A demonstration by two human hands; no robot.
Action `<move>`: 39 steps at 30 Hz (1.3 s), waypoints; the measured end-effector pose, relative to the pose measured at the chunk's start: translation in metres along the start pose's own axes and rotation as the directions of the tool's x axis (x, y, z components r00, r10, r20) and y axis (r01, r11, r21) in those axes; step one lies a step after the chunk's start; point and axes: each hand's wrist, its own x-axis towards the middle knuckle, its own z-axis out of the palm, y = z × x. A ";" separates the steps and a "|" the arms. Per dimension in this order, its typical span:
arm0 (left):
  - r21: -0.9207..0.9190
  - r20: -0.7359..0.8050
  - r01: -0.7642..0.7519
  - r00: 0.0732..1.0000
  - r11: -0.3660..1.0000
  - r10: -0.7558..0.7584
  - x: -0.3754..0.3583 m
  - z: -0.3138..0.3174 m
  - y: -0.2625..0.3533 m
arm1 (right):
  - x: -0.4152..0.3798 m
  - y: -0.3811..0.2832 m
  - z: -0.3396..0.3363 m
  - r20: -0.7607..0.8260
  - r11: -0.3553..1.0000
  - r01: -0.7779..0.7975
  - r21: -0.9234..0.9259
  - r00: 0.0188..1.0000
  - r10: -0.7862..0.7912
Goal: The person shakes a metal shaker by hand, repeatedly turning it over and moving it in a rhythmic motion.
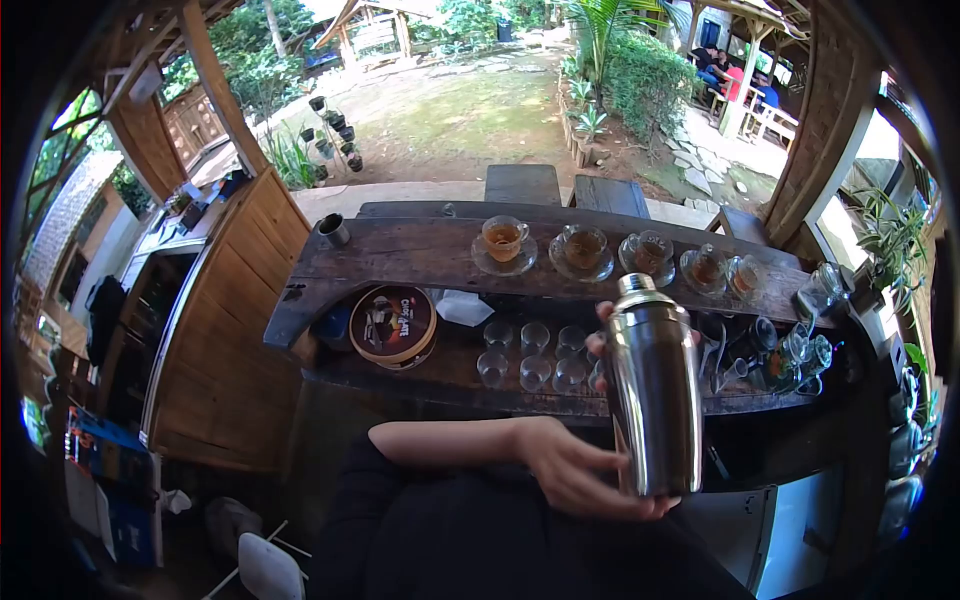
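Observation:
A shiny metal cocktail shaker is held up in front of me, nearly upright, its cap pointing away. My left hand supports it low down, with fingers under and along its base. Behind the upper body, my right hand grips it; only its fingertips show past the shaker's left side, and the rest is hidden. Beyond the shaker, glass cups of amber drink on saucers, including a cup, stand along the wooden counter's top.
Several small glasses stand on the lower shelf beside a round box lettered "chocolate". A metal cup is at the counter's left end. Glass jars crowd the right. A wooden cabinet borders the left side.

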 end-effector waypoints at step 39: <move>-0.079 -0.042 0.384 0.921 0.920 -0.388 -0.006 0.002 -0.007 | -0.016 -0.022 -0.013 -0.488 0.960 -0.004 -0.281 0.862 -0.139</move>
